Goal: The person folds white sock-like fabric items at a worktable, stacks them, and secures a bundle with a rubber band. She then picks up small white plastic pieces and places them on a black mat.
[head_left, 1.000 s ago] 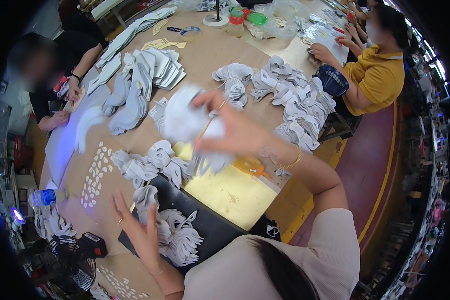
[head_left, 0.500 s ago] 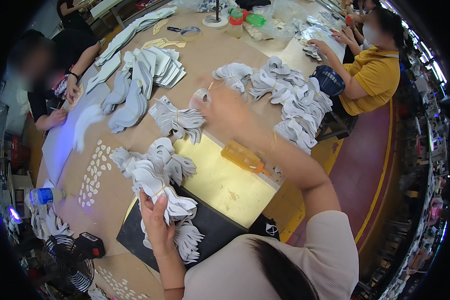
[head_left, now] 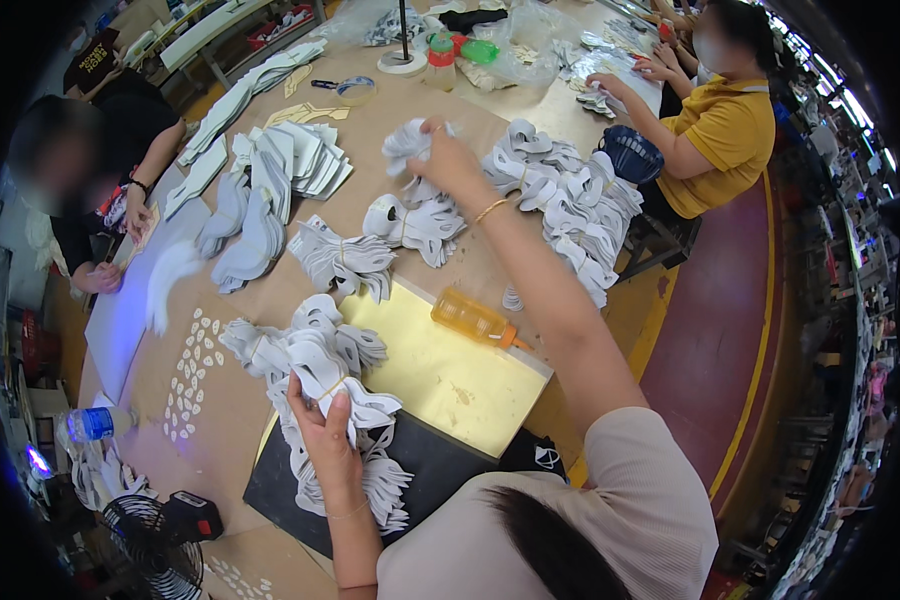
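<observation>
My left hand (head_left: 328, 440) is wrapped around a banded bundle of white cut shoe-part pieces (head_left: 322, 368), over the black board (head_left: 432, 455). More white bundles lie under and beside it. Farther off, my right hand (head_left: 452, 165) grips another bundle of white pieces (head_left: 406, 143) above the brown-papered table. Just below that hand, a banded bundle (head_left: 415, 226) lies beside a second one (head_left: 340, 257). To the right of my wrist is a large heap of white bundles (head_left: 580, 205).
An orange-yellow squeeze bottle (head_left: 470, 316) lies on a yellow sheet (head_left: 440, 375). Small white cutouts (head_left: 192, 375) are spread to the left. Nearby are a fan (head_left: 150, 545), a water bottle (head_left: 98, 423) and a tape roll (head_left: 356, 92). People work at left and far right.
My right hand has moved slightly up and now holds a bundle aloft. A bundle now rests on the table below it. My left hand keeps its grip; the view has shifted slightly.
</observation>
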